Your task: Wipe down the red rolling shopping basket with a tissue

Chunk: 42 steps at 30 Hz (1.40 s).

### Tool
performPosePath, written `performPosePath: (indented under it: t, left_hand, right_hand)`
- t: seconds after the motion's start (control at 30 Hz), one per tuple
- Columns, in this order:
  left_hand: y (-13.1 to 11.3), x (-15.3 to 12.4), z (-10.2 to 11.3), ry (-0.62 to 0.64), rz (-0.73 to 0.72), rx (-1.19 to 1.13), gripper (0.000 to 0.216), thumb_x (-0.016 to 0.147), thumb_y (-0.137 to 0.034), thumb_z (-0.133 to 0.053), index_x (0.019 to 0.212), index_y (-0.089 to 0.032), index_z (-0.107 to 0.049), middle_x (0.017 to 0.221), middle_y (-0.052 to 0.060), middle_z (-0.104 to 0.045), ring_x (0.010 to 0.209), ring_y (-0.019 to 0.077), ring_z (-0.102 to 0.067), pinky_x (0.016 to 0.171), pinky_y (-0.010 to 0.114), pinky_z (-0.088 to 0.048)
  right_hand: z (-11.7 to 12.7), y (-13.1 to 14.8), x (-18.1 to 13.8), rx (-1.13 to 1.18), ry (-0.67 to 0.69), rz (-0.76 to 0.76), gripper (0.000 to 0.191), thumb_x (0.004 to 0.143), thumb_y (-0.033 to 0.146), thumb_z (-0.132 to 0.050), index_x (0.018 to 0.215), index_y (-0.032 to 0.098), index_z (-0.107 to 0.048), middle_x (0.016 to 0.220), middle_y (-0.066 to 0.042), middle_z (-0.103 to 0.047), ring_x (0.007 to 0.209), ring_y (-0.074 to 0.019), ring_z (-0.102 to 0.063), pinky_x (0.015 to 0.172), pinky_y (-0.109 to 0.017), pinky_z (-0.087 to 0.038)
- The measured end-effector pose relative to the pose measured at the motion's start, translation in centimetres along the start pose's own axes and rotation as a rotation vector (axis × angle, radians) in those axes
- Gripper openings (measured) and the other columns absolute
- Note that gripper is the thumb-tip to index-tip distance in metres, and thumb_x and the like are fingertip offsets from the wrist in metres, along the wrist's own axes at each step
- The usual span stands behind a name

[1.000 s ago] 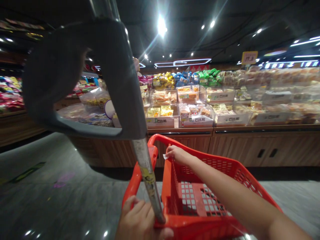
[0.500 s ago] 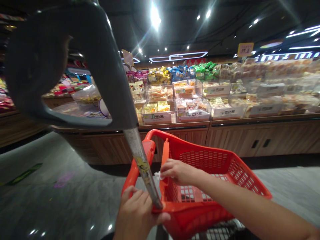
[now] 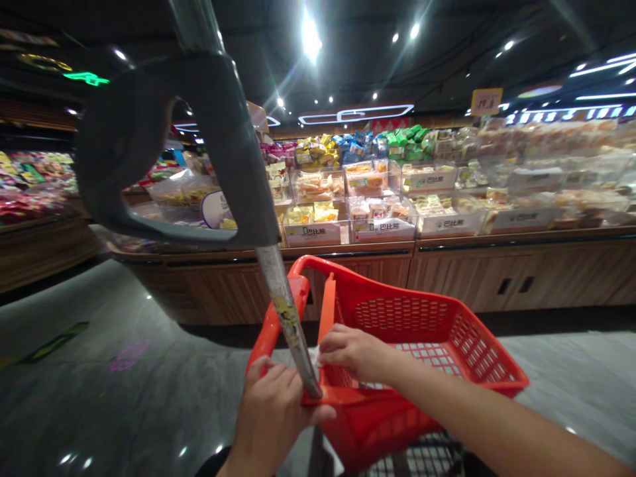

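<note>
A red shopping cart (image 3: 407, 421) with a perforated basket stands before me. My left hand (image 3: 273, 411) is closed around the near end of its red handle frame (image 3: 262, 338), beside the foot of a scuffed metal pole (image 3: 283, 306). A large dark grey plastic grip (image 3: 248, 152) sits on that pole. My right hand (image 3: 355, 354) pinches a crumpled white wipe (image 3: 315, 356), perhaps a tissue, against the orange-red panel (image 3: 326, 308) at the handle end of the basket. Its fingertips are partly hidden.
Beyond the cart runs a wooden display counter (image 3: 358, 275) with clear bins of packaged snacks (image 3: 382, 209). A yellow price sign (image 3: 485, 102) rises at the back right. Grey shiny floor (image 3: 149, 391) lies to the left, and another display (image 3: 40, 199) stands at far left.
The grey grip and pole have shifted right and lower in view. My right hand has slid slightly down along the panel with the white wipe. My left hand keeps its hold.
</note>
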<state>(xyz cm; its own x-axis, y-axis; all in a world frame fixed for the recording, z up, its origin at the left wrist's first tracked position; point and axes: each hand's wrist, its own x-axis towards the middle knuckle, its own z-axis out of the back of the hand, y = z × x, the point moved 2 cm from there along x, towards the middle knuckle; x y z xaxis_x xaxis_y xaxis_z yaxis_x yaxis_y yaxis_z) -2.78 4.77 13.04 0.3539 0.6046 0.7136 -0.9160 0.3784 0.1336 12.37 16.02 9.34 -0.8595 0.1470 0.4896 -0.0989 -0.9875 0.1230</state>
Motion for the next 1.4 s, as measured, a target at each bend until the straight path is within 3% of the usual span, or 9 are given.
performPosePath:
  t: [0.13, 0.3, 0.67, 0.9, 0.97, 1.07, 1.13, 1.3, 1.4]
  left_hand:
    - [0.2, -0.4, -0.4, 0.043, 0.019, 0.004, 0.048, 0.081, -0.062, -0.049, 0.058, -0.021, -0.059, 0.055, -0.002, -0.06, 0.058, 0.0148, -0.058, 0.08, 0.036, -0.033]
    - [0.5, -0.9, -0.8, 0.109, 0.05, -0.028, 0.048, 0.074, -0.068, -0.053, 0.068, -0.022, -0.063, 0.061, -0.002, -0.064, 0.063, 0.0173, -0.061, 0.083, 0.039, -0.031]
    - [0.6, -0.8, -0.8, 0.158, 0.047, 0.019, 0.024, 0.075, -0.044, -0.065, 0.065, -0.022, -0.06, 0.062, -0.003, -0.064, 0.064, 0.0179, -0.06, 0.085, 0.039, -0.028]
    - [0.8, -0.9, -0.9, 0.162, 0.027, 0.03, 0.025, 0.075, -0.045, -0.064, 0.065, -0.023, -0.059, 0.061, -0.004, -0.063, 0.064, 0.0182, -0.06, 0.085, 0.04, -0.029]
    - [1.2, -1.0, -0.5, 0.09, 0.006, 0.006, 0.026, 0.075, -0.048, -0.064, 0.072, -0.023, -0.061, 0.068, -0.002, -0.066, 0.069, 0.0188, -0.062, 0.085, 0.04, -0.031]
    - [1.4, -2.1, 0.6, -0.199, -0.008, -0.046, 0.047, 0.068, -0.057, -0.067, 0.096, -0.02, -0.059, 0.092, 0.006, -0.069, 0.087, 0.0236, -0.063, 0.088, 0.041, -0.036]
    - [0.5, -3.4, 1.1, -0.333, -0.007, -0.092, 0.057, 0.065, -0.054, -0.072, 0.106, -0.019, -0.055, 0.102, 0.011, -0.067, 0.096, 0.0264, -0.062, 0.092, 0.043, -0.039]
    - [-4.7, -6.3, 0.3, -0.083, -0.068, -0.334, 0.075, 0.068, -0.045, -0.071, 0.131, -0.02, -0.039, 0.122, 0.014, -0.06, 0.111, 0.0242, -0.059, 0.092, 0.034, -0.048]
    - [-6.5, -7.1, -0.8, 0.077, -0.046, -0.466, 0.065, 0.08, -0.03, -0.059, 0.139, -0.023, -0.032, 0.113, 0.007, -0.067, 0.096, 0.0164, -0.066, 0.083, 0.022, -0.052]
  right_hand:
    - [0.2, -0.3, -0.3, -0.06, -0.057, -0.16, 0.03, 0.091, 0.012, -0.045, 0.114, 0.02, -0.063, 0.105, -0.008, -0.062, 0.096, -0.0199, -0.051, 0.084, -0.031, -0.046]
    - [0.7, 1.1, -0.7, 0.1, 0.017, -0.06, 0.034, 0.087, 0.01, -0.052, 0.116, 0.024, -0.063, 0.109, -0.006, -0.061, 0.102, -0.0177, -0.053, 0.09, -0.028, -0.044]
    - [0.1, 2.1, -0.9, 0.155, -0.118, -0.17, 0.032, 0.078, 0.002, -0.053, 0.099, 0.021, -0.068, 0.1, -0.005, -0.065, 0.092, -0.0177, -0.055, 0.082, -0.029, -0.046]
    - [0.6, 3.9, -2.6, 0.305, -0.131, -0.247, 0.036, 0.075, -0.002, -0.051, 0.098, 0.021, -0.066, 0.102, -0.005, -0.064, 0.094, -0.0167, -0.058, 0.083, -0.027, -0.046]
    - [1.3, 4.4, -4.1, 0.338, -0.26, -0.387, 0.036, 0.076, -0.002, -0.048, 0.1, 0.02, -0.064, 0.101, -0.005, -0.063, 0.093, -0.0164, -0.058, 0.083, -0.026, -0.046]
    - [2.5, 5.6, -6.9, 0.324, -0.608, -0.638, 0.021, 0.08, 0.007, -0.052, 0.097, 0.019, -0.058, 0.098, -0.005, -0.06, 0.092, -0.0176, -0.056, 0.081, -0.029, -0.045]
    - [2.8, 7.3, -8.2, 0.335, -0.73, -0.72, 0.012, 0.082, 0.012, -0.053, 0.091, 0.019, -0.054, 0.092, -0.004, -0.057, 0.086, -0.0172, -0.055, 0.077, -0.028, -0.044]
    - [1.1, 12.4, -7.7, 0.49, -0.579, -0.579, 0.012, 0.077, 0.008, -0.053, 0.076, 0.019, -0.052, 0.084, -0.002, -0.055, 0.081, -0.0155, -0.055, 0.074, -0.026, -0.044]
    - [0.2, 14.0, -6.8, 0.621, -0.498, -0.526, 0.014, 0.07, 0.007, -0.06, 0.076, 0.019, -0.056, 0.087, -0.002, -0.057, 0.081, -0.0158, -0.058, 0.074, -0.025, -0.047]
